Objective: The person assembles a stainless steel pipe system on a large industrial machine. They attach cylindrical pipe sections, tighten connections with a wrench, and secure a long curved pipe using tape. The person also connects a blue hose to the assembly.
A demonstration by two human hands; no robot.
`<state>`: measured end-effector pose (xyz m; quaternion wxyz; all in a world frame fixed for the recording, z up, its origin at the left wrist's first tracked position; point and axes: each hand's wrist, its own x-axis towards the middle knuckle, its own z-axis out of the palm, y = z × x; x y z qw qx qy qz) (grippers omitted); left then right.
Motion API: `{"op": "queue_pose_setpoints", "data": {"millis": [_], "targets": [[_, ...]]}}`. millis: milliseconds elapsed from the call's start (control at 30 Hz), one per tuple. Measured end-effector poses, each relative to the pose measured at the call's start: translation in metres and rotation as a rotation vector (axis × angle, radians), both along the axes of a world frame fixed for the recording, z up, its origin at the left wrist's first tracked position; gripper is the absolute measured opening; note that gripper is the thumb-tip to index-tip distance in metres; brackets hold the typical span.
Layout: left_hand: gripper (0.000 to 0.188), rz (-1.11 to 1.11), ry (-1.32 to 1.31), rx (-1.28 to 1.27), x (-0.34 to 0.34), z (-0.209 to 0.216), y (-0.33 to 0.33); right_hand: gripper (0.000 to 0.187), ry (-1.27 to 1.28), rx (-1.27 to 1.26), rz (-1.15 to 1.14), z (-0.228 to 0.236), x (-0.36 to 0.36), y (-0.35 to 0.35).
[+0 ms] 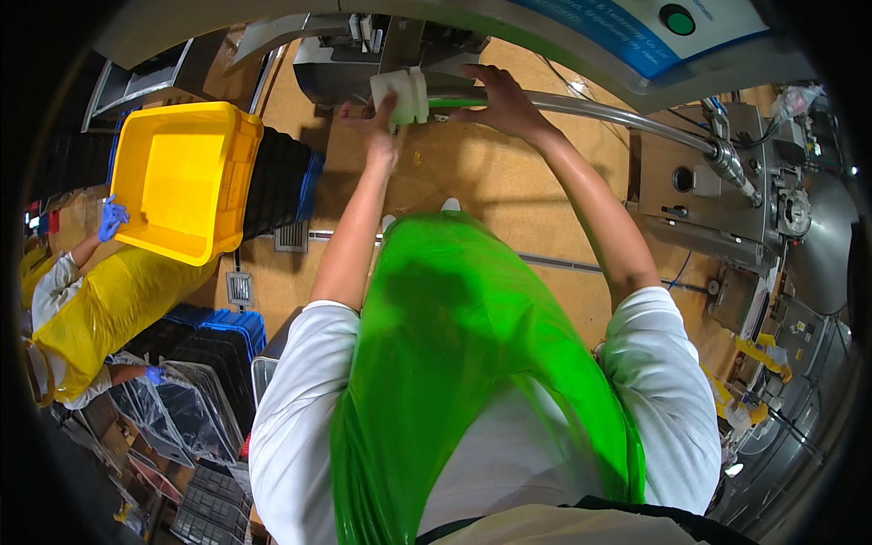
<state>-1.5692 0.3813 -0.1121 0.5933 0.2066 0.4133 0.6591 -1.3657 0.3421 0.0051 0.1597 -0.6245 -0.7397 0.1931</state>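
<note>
A white blocky plastic fitting (413, 95) sits at the left end of a long steel tube (590, 107). My left hand (374, 132) is just left of the fitting, its thumb against or in front of the white surface and its other fingers spread away to the left. Around the tube, close to the fitting, my right hand (510, 104) is spread, fingers on the far side and thumb on the near side. I cannot tell whether it touches the metal. A green plastic apron (481, 318) covers my front.
The tube runs right to a steel machine (708, 177). A curved machine panel with a green button (677, 19) hangs overhead. At left, a yellow crate (173, 182) tops dark stacked crates (277, 177), beside a co-worker in a yellow apron (118, 300). Drain grates (240, 289) lie in the floor.
</note>
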Motion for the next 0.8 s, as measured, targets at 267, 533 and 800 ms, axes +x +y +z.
{"op": "queue_pose_setpoints", "data": {"millis": [267,533,800], "targets": [[0.081,-0.097,-0.051,-0.021,-0.003,0.007,0.0,0.11,0.171,-0.317,0.193,-0.026,-0.024,0.057],[0.085,-0.058,0.009,-0.067,0.007,0.003,0.001,0.109,-0.015,0.024,0.178,-0.038,-0.027,0.038],[0.084,-0.067,0.168,-0.055,-0.016,-0.009,0.002,0.078,-0.341,-0.236,-0.072,-0.028,0.042,0.016]]}}
